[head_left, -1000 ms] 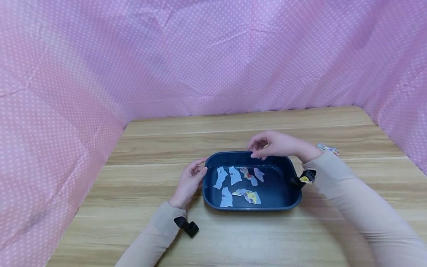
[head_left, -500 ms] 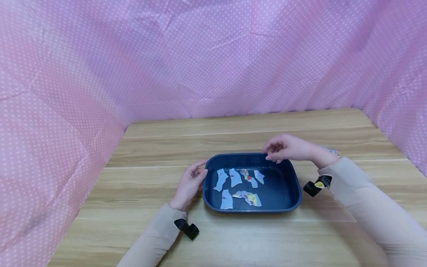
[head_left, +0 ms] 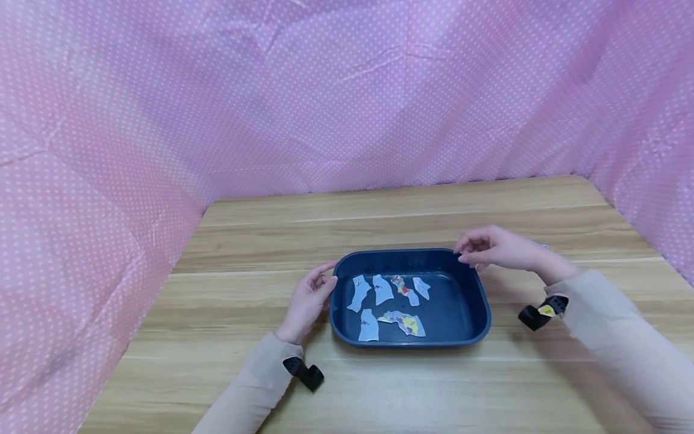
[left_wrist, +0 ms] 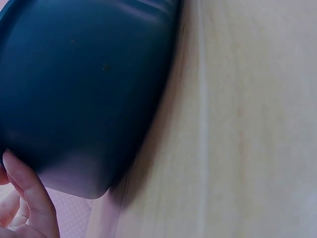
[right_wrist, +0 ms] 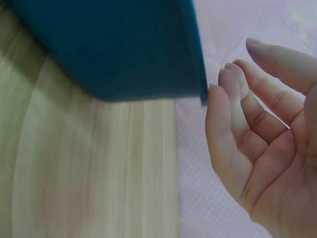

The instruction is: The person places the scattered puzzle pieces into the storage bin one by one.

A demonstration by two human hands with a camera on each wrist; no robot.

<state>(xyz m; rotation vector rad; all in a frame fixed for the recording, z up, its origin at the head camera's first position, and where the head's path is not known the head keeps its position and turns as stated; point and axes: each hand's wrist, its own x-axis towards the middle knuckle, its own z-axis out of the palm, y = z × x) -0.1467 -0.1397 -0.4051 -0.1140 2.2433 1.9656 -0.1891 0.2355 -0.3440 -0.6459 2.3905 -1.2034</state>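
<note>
A dark blue rectangular tray (head_left: 455,301) with rounded corners lies on the table. Inside it, toward the left, are several irregular pieces of printed paper, among them a yellow-and-purple one (head_left: 409,324) and a pale one (head_left: 368,325). My left hand (head_left: 308,298) holds the tray's left rim, thumb at the edge. Over the far right corner, my right hand (head_left: 499,247) has its fingers loosely bent and nothing between them. In the right wrist view, the thumb stands apart and a fingertip of the right hand (right_wrist: 267,139) is right at the tray's rim (right_wrist: 198,54).
Wood-grain table (head_left: 271,229) lies beneath the tray. Pink dotted cloth (head_left: 347,108) hangs behind and at the sides. A sliver of a paper piece (head_left: 544,246) peeks out behind the right wrist. Black cameras are strapped to both wrists.
My right hand has slid right along the tray's far rim, from near the middle to the right corner. The left hand, tray and pieces have stayed put.
</note>
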